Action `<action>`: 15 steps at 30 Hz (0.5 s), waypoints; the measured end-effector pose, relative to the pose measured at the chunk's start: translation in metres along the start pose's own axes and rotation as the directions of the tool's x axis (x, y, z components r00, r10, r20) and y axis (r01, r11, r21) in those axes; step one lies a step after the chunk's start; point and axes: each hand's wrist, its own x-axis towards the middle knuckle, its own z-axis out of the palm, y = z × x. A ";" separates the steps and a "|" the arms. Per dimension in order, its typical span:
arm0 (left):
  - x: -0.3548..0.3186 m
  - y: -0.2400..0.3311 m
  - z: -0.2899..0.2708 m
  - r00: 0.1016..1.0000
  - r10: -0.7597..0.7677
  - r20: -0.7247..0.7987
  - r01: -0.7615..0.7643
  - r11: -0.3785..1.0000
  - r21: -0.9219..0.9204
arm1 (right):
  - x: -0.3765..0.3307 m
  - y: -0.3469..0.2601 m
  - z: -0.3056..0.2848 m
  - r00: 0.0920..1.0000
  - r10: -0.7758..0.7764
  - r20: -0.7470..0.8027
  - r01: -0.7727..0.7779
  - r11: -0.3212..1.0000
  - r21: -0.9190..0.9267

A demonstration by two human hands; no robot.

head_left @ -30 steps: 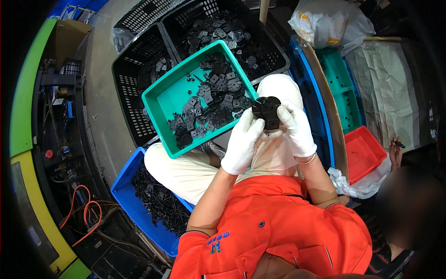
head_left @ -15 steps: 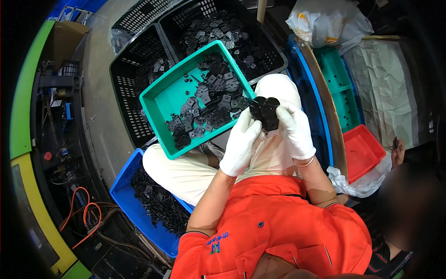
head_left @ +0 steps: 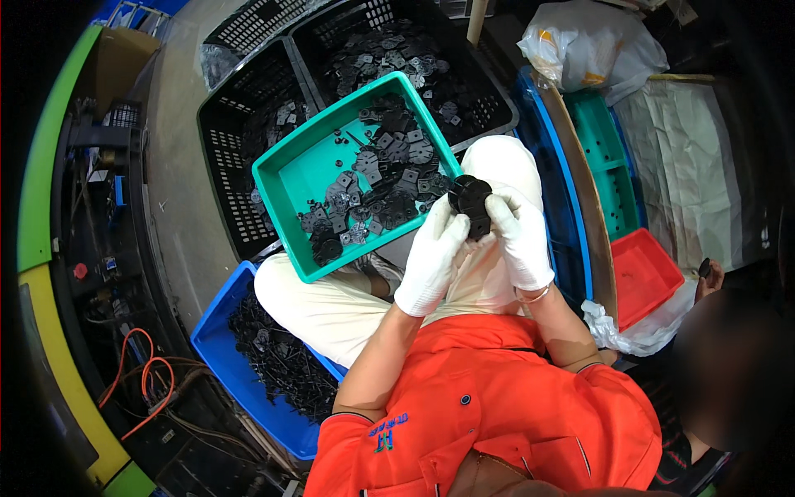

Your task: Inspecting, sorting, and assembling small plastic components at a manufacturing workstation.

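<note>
– what have the fingers got?
– both gloved hands, left hand [head_left: 432, 258] and right hand [head_left: 522, 240], clamped on a black part [head_left: 470, 199] at frame centre.
– much left?
– looks so: the green tray [head_left: 291, 189] beside it holds plenty.

White knit gloves on left hand [head_left: 432, 258] and right hand [head_left: 522, 240]; short-sleeved orange shirt with small chest marking and dark buttons; cream trousers; thin bracelet at right wrist.
</note>
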 end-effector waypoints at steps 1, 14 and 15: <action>0.000 0.000 -0.001 1.000 -0.008 -0.026 0.008 1.000 0.022 | -0.001 0.000 0.001 1.000 0.019 -0.002 -0.019 1.000 -0.021; -0.005 0.001 -0.025 0.987 0.144 -0.065 -0.139 0.987 0.076 | -0.002 0.010 0.035 0.999 0.025 0.021 -0.025 1.000 0.013; -0.006 0.001 -0.027 0.986 0.150 -0.067 -0.146 0.988 0.056 | -0.002 0.011 0.037 0.999 0.041 0.013 -0.041 0.999 0.004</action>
